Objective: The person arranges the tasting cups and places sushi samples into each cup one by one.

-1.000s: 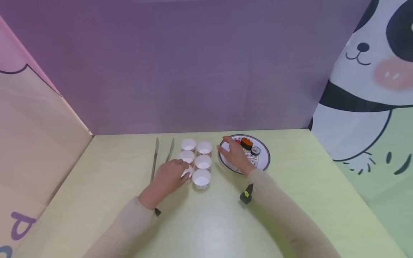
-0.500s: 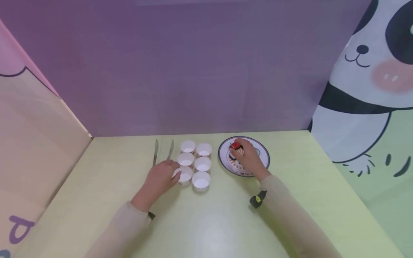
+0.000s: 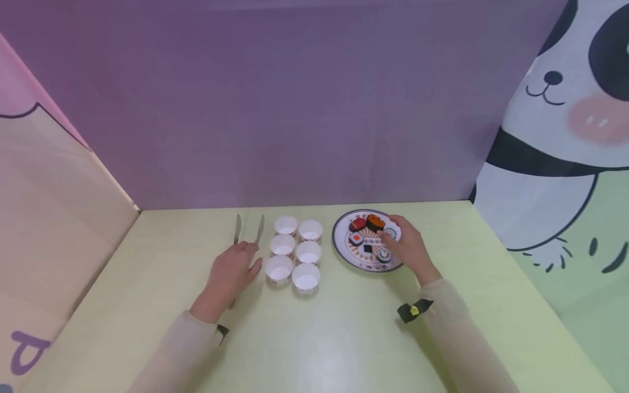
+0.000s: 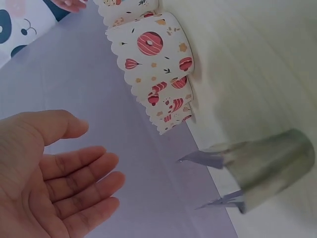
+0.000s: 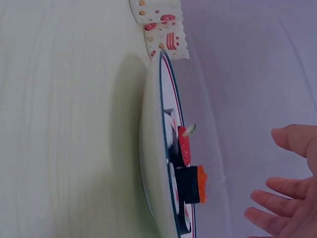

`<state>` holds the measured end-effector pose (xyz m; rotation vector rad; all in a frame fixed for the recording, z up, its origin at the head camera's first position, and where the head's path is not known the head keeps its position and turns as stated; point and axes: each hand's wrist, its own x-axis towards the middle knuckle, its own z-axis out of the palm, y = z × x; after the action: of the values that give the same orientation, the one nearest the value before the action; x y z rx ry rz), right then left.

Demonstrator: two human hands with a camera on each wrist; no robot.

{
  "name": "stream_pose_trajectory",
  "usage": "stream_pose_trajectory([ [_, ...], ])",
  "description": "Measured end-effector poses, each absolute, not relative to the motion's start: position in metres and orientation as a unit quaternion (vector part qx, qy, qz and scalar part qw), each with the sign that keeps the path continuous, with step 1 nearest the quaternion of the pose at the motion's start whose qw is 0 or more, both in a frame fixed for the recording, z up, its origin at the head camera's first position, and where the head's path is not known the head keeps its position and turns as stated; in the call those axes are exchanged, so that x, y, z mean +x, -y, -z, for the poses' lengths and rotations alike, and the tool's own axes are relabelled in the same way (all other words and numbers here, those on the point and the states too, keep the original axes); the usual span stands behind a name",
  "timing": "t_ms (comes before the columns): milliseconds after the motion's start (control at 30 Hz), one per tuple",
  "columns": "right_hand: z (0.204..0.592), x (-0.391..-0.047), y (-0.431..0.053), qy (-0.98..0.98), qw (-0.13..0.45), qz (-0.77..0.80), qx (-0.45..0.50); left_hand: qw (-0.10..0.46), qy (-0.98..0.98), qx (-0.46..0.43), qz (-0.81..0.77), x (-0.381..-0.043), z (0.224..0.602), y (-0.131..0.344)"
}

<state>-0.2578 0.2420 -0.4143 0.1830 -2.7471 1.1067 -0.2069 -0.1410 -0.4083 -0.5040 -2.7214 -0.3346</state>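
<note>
Above a pair of metal tongs (image 3: 238,229) hovers my left hand (image 3: 228,281), fingers loose. The left wrist view shows a gap between this hand and the tongs' bent end (image 4: 277,168). My right hand (image 3: 413,248) hangs over the right side of a round, dark-rimmed plate (image 3: 341,254), holding nothing. Several sushi pieces lie on the plate: one with orange roe (image 3: 375,222), a red-topped one (image 3: 357,224) and small rolls (image 3: 385,255). In the right wrist view, the relaxed fingers (image 5: 275,203) are apart from the sushi. My right hand partly hides one roll.
Two columns of white paper baking cups (image 3: 307,278) with printed sweets stand between the tongs and the plate. A purple backdrop (image 3: 304,109) rises behind the pale table (image 3: 314,338). A panda print (image 3: 550,136) covers the right side.
My left hand has moved left, away from the cups and over the tongs. My right hand has crossed from the plate's left side to its right, uncovering the sushi.
</note>
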Motion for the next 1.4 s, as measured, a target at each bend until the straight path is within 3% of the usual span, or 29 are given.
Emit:
stream_pose_trajectory([
  [233, 0.416, -0.257, -0.260, 0.929, 0.071, -0.362, 0.033, 0.166, 0.969, -0.130, 0.133, -0.208, 0.408, 0.145],
  [933, 0.438, -0.255, -0.305, 0.906, -0.048, -0.416, -0.053, 0.029, 0.990, -0.038, 0.130, -0.216, 0.427, 0.167],
  [1400, 0.443, -0.251, -0.309, 0.873, -0.122, -0.470, -0.048, -0.064, 0.990, -0.013, 0.125, -0.220, 0.429, 0.171],
])
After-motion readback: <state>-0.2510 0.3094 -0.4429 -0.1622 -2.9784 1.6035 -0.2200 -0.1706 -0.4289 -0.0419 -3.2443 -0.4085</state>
